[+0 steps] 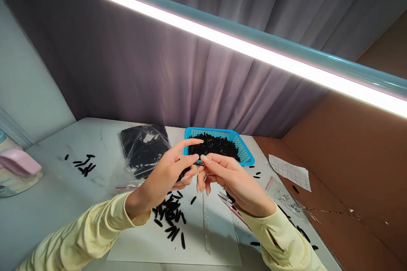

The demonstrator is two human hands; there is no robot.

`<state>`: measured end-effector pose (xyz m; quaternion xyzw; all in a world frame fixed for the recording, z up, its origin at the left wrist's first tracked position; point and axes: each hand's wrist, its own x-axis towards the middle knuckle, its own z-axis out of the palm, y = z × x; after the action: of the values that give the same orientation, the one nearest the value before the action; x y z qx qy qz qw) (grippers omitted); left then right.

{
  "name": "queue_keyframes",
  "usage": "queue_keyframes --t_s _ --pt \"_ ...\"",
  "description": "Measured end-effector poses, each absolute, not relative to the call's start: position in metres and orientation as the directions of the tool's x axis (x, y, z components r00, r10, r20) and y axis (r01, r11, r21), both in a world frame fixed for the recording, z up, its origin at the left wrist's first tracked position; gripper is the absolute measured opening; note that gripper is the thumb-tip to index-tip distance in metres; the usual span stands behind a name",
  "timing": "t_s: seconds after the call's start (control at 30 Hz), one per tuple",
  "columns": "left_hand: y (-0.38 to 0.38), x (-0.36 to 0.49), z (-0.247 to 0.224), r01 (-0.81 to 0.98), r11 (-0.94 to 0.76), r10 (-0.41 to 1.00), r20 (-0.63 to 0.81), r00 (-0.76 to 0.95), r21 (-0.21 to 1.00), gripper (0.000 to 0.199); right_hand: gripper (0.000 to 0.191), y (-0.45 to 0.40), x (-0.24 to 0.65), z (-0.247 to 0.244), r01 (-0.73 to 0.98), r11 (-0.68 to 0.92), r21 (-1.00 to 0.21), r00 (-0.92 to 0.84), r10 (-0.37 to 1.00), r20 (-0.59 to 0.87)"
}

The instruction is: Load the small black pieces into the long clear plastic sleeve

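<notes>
My left hand (pixel 173 167) and my right hand (pixel 230 173) meet in front of the basket, fingertips nearly touching. A small dark elongated piece (pixel 199 163) lies between them, with the right thumb and fingers pinched at its right end. More black pieces (pixel 183 173) sit in the curled lower fingers of my left hand, whose index finger is stretched out. Below the hands, a narrow clear plastic strip (pixel 206 226) runs down over the white sheet (pixel 222 245); I cannot tell whether its top is held. Loose black oblong pieces (pixel 170 211) lie heaped under my left wrist.
A blue basket (pixel 246 152) full of black pieces stands behind the hands. Left of it lies a clear bag of black material (pixel 143 148). Pink-handled scissors (pixel 233 208) rest under my right wrist. A printed paper (pixel 291 171) and small clear bag (pixel 282 194) lie right. A lamp (pixel 248 46) hangs above.
</notes>
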<state>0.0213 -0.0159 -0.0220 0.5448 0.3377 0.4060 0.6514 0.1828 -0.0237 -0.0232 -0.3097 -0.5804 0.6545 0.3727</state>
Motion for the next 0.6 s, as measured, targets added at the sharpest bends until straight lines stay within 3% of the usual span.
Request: queue_keyframes --t_s 0.37,0.6 --pt "-0.0188 0.0209 -0.0168 -0.143 0.106 0.885 -0.028 0.465 0.984 0.046 0.029 -0.0268 0.1827 -0.0220 -0.144 -0.016 -0.989 -0.491 0.869 0.057" --pt "-0.0184 0.0226 -0.0169 -0.165 0.053 0.895 0.027 0.446 0.985 0.047 0.027 -0.0285 0.1833 -0.0224 -0.150 -0.019 -0.989 -0.482 0.874 0.057"
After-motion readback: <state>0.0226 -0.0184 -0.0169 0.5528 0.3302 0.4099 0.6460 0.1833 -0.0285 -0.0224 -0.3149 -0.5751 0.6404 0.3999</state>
